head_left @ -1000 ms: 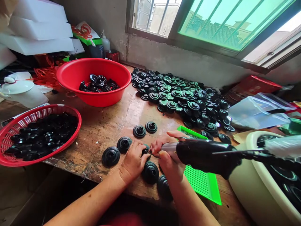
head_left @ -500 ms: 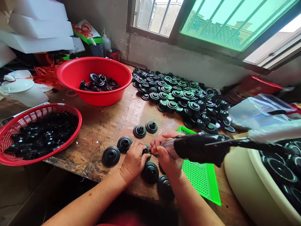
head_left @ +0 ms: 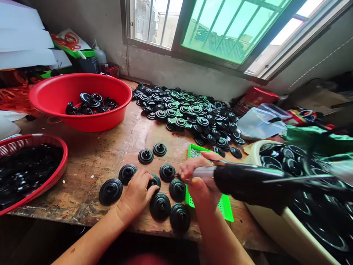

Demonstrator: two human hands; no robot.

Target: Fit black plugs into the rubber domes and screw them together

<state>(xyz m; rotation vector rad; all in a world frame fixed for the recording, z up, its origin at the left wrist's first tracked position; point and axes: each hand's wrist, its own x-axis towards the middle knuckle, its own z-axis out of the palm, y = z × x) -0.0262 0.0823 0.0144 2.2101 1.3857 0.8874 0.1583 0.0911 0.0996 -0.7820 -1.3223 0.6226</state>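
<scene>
My right hand [head_left: 202, 176] is wrapped around the silver nose of an electric screwdriver [head_left: 248, 180], its black body stretching off to the right. The tool's tip points left, close to a black stepped disc [head_left: 167, 172] on the wooden table. My left hand [head_left: 138, 191] has its fingers and thumb around the edge of another black stepped disc [head_left: 154, 181], which lies on the table. Several similar discs lie around both hands, among them a larger disc [head_left: 110, 191] at the left. Beneath my right hand is a green tray [head_left: 226, 211] with small metal pieces, perhaps screws.
A red basin [head_left: 96, 123] and a red basket [head_left: 64, 154] with black parts stand at the left. A heap of black discs [head_left: 179, 110] lies below the window. At the right are a clear plastic box [head_left: 261, 121] and a cream tub [head_left: 255, 151] of black parts.
The view has turned right. My hands, close together at one black part before, are now apart, and the screwdriver tip has come away from the part at my left hand.
</scene>
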